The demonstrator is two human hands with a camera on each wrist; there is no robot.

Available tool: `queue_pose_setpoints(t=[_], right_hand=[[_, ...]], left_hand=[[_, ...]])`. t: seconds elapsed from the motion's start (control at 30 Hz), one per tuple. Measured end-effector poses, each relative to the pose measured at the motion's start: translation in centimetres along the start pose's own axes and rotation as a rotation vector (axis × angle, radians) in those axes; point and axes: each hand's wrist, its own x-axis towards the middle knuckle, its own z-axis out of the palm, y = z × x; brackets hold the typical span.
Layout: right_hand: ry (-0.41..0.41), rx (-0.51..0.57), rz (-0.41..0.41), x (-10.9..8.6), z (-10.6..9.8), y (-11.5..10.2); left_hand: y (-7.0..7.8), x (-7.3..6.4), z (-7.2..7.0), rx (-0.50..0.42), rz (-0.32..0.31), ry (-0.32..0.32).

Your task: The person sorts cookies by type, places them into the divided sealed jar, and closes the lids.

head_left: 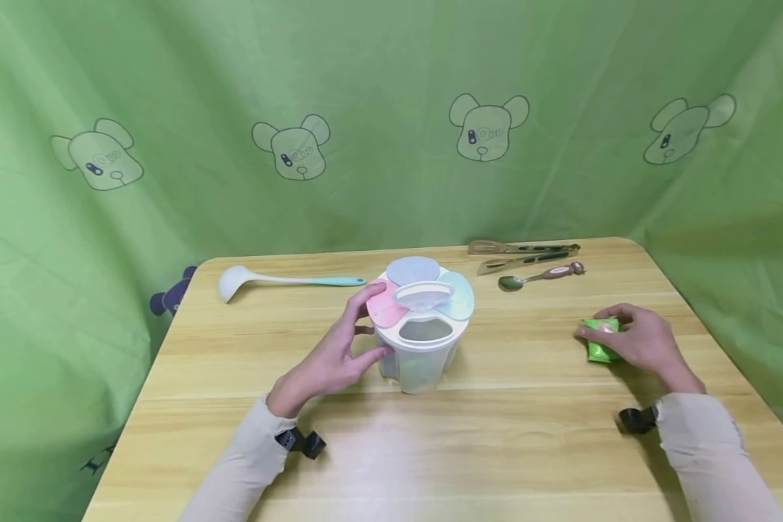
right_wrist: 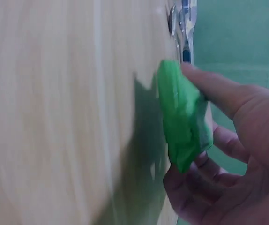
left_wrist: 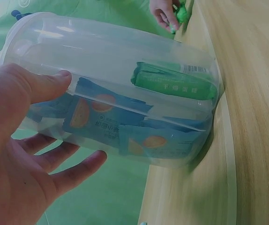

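A clear plastic snack container (head_left: 417,370) with several compartments stands upright mid-table. Its white lid bears pink, blue and mint flaps; the white front flap (head_left: 424,296) is raised above an opening. My left hand (head_left: 339,351) holds the container from the left, thumb on the near side. Through its wall the left wrist view shows a green packet (left_wrist: 172,82) in one compartment and several blue packets (left_wrist: 106,112) in another. At the right of the table, my right hand (head_left: 649,341) pinches another green packet (right_wrist: 181,112) between thumb and fingers.
Along the back lie a white ladle (head_left: 235,279) with a turquoise handle, kitchen tongs (head_left: 528,255) and a spoon (head_left: 512,283) with a brown handle. A green curtain (head_left: 391,196) hangs behind the wooden table (head_left: 496,449).
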Motion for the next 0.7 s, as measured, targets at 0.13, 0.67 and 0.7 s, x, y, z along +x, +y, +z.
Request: queue_pose_setpoints(t=[0.13,0.67,0.7], right_hand=[[0.013,0.044,-0.031,0.0,0.2,-1.2],[0.188,0.217,-0.233,-1.6,-0.3,-11.0],[0.198,0.222,-0.247,-1.8,-0.4,-11.7]], left_hand=[[0.0,0.0,0.0,0.003,0.001,-0.002],[0.2,0.1,0.0,0.007,0.003,-0.002],[0.2,0.0,0.0,0.007,0.003,-0.003]])
